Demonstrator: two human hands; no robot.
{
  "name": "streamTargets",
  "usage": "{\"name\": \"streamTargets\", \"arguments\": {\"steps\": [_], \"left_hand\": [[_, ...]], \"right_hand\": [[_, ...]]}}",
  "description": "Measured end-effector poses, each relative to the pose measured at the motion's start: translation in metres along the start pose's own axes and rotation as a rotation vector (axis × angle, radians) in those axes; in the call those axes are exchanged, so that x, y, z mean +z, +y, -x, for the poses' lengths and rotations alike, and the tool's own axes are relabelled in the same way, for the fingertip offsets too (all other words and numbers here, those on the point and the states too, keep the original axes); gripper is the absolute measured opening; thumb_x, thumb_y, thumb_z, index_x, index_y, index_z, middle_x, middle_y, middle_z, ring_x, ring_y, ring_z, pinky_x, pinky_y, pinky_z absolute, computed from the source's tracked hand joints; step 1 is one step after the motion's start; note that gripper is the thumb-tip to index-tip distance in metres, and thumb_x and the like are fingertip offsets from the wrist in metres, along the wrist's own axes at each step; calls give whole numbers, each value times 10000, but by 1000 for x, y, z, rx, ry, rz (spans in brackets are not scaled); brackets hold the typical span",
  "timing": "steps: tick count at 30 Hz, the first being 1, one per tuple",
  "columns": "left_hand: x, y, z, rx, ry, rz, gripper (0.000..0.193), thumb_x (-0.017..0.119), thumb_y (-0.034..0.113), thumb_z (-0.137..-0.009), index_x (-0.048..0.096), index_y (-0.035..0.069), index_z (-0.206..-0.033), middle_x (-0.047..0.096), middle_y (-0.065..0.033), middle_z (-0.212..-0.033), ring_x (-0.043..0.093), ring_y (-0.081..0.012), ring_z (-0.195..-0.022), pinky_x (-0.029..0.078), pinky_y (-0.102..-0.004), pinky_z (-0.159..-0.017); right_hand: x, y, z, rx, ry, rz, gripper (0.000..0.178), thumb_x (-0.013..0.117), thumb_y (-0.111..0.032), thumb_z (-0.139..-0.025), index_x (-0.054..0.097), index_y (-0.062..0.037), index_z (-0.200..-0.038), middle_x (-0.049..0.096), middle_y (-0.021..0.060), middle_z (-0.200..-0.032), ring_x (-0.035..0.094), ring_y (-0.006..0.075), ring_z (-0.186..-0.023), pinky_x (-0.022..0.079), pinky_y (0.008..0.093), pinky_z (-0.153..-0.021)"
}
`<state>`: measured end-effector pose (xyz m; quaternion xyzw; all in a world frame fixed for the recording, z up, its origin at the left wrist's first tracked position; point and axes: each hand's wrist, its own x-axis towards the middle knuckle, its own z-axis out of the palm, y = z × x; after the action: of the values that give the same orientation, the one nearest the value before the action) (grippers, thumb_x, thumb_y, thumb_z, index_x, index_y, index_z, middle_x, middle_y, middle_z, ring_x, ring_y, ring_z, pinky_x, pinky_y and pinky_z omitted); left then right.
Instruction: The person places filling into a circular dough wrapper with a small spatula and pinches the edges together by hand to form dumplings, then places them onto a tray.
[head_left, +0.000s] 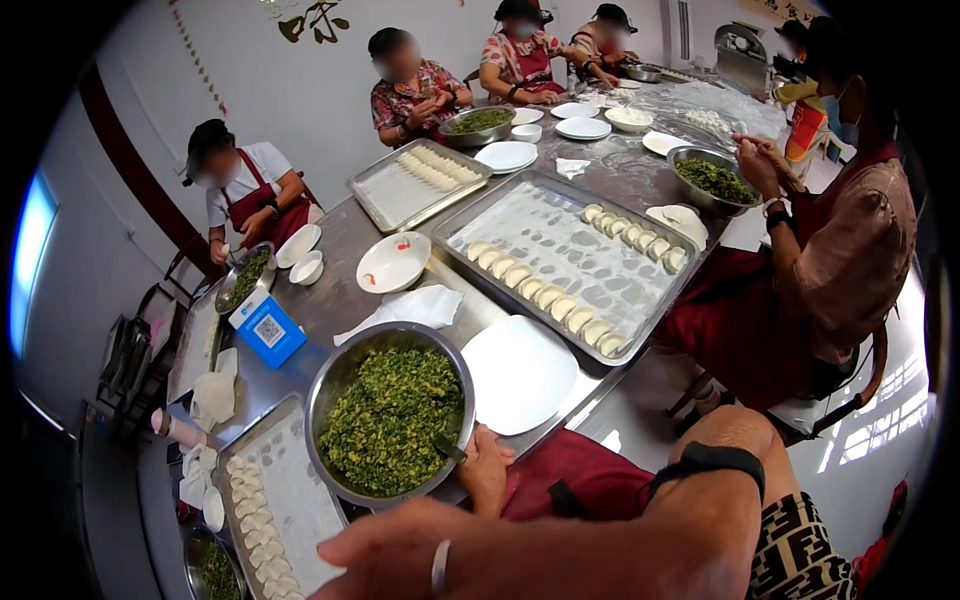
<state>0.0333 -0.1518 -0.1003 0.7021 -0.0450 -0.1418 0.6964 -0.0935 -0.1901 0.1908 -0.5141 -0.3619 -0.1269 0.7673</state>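
Ringed fingers [390,550], nearby bowl rim [314,420], roomy tray [560,265]

Blue sign stand [268,328], pink bottle [180,429] at left, wooden chair [855,405] at right, hanging string ornament [196,58]

The grey metal table [340,240] before me is floury toward its far end. Nearest me stands a big bowl [395,332], with a square plate [520,375] at its right and a narrow tray [262,420] at its left. Just beyond I see a crumpled cloth [410,308], a white dish [395,258], a blue sign [268,328] to the left and a large tray [482,205] to the right. Farther off lie a small tray [440,205] and stacked plates [505,155].
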Motion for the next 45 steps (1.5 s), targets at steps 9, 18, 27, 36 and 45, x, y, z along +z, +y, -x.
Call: {"name": "streamTargets", "arguments": {"steps": [9, 18, 27, 36, 45], "left_hand": [[-9, -21, -9, 6, -9, 56, 296, 488, 213, -994, 599, -36, -879, 617, -99, -614, 597, -167, -477, 492, -280, -444], [-4, -18, -7, -21, -47, 27, 426, 442, 94, -1001, 462, 12, -1419, 559, -37, -823, 567, -114, -519, 477, -231, -431], [-8, -16, -9, -33, -22, -24, 430, 461, 119, -1004, 462, 6, -1418, 567, -40, -839, 569, -113, -523, 486, -232, -437], [-1, -14, -4, -17, -17, 24, 428, 461, 112, -996, 471, 2, -1410, 570, -46, -834, 565, -115, -510, 477, -223, -433], [1, -3, -1, -51, -5, 43, 411, 446, 86, -1000, 476, -8, -1400, 576, -51, -859, 576, -113, -527, 477, -224, -437]], "right_hand": [[-7, 1, -14, -87, -109, 155, 253, 681, -170, -891, 620, -72, -1116, 652, 73, -962, 619, 241, -910, 442, 376, -912], [3, 1, -11, -88, -68, 117, 271, 681, -159, -882, 606, -56, -1122, 642, 104, -937, 614, 265, -877, 455, 385, -887], [15, 2, -9, 36, -117, 239, 312, 682, -154, -877, 590, -35, -1150, 632, 139, -902, 609, 286, -855, 475, 386, -837], [20, 35, -4, -512, 260, -70, 429, 718, -62, -839, 593, 20, -1241, 651, 126, -792, 629, 269, -687, 475, 381, -794], [-1, 25, -3, -265, 62, 13, 385, 680, -102, -865, 603, 4, -1226, 670, 106, -815, 636, 246, -730, 466, 341, -799]]}}
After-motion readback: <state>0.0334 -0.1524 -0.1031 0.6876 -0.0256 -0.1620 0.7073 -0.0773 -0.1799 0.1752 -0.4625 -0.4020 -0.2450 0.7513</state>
